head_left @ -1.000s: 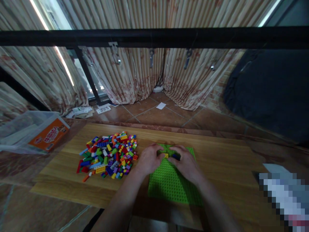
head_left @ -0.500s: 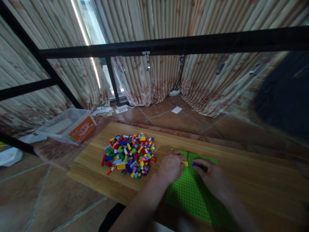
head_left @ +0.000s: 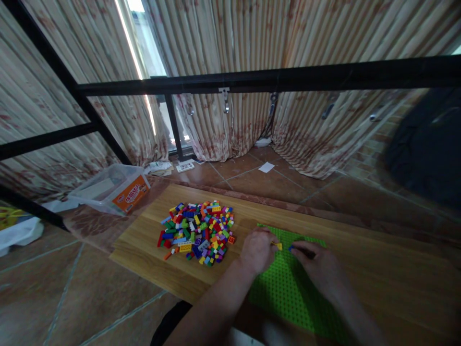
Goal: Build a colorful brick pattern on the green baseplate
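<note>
My left hand (head_left: 258,250) is closed over the far left part of a green studded baseplate (head_left: 284,286). A small yellow toy brick (head_left: 279,246) pokes out past its fingertips; the fingers hide the rest of it. Across a narrow gap, my right hand (head_left: 317,262) pinches a small blue toy brick (head_left: 291,248) between thumb and forefinger, just above the plate. Left of the plate, a heap of mixed toy bricks (head_left: 198,230) in many colours lies on the wooden table (head_left: 144,230).
A clear plastic box (head_left: 104,192) with an orange label stands beyond the table's left end. Black metal rails (head_left: 252,79) run in front of patterned curtains (head_left: 245,43). A dark rounded shape (head_left: 428,149) is at the right. Papers (head_left: 266,167) lie on the tiled floor.
The whole view has shifted slightly, with the scene sitting a little lower and to the right. Both hands keep nearly the same pose over the baseplate, each with its brick.
</note>
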The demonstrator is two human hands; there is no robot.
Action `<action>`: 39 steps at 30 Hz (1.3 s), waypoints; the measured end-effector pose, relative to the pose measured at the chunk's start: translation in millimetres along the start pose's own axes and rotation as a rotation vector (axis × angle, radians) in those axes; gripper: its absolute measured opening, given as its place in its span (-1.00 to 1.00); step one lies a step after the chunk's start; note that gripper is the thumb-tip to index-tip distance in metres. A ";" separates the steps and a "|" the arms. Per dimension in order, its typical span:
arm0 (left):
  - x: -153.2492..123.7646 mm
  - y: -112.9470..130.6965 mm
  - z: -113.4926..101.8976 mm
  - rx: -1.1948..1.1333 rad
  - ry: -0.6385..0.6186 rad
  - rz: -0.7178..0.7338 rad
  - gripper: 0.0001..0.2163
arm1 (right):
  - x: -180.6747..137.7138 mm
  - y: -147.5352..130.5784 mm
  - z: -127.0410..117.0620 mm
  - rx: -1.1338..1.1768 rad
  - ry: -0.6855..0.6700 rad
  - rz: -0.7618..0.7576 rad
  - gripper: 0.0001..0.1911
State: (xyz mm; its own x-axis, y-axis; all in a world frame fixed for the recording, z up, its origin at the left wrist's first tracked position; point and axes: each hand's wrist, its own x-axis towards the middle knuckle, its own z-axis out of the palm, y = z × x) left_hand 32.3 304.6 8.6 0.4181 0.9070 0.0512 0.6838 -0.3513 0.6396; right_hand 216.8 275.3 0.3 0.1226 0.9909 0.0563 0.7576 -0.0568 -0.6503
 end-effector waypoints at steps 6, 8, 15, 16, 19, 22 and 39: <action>-2.8 -0.1 -6.9 -0.072 0.021 0.024 -0.84 | -1.7 -6.8 1.0 0.018 0.104 -0.084 -0.68; -4.4 -0.1 -11.6 -0.092 0.007 0.028 -0.79 | -2.0 -14.5 4.3 0.036 0.088 -0.159 -0.69; -6.1 -2.5 -21.9 -0.155 0.021 0.034 -0.77 | 0.4 -23.3 18.4 -0.069 0.029 -0.273 -0.75; -5.8 -3.4 -21.8 -0.153 0.030 0.036 -0.79 | 1.1 -21.9 19.5 -0.081 0.021 -0.275 -0.75; -4.4 -7.1 -20.5 -0.135 0.020 0.072 -0.82 | 3.4 -17.3 21.5 -0.096 0.006 -0.274 -0.77; -2.3 -10.3 -18.0 -0.113 -0.003 0.090 -0.83 | 5.4 -14.4 22.2 -0.083 -0.002 -0.277 -0.78; -0.9 -5.9 -13.1 -0.011 -0.024 0.024 -0.83 | 7.1 -12.2 22.7 -0.052 -0.039 -0.281 -0.79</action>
State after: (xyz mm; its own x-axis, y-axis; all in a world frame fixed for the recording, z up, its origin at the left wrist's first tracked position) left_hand 20.1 308.9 14.8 0.4490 0.8922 0.0483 0.6665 -0.3704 0.6470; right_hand 193.9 285.8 -8.5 -0.1210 0.9726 0.1985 0.7905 0.2154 -0.5733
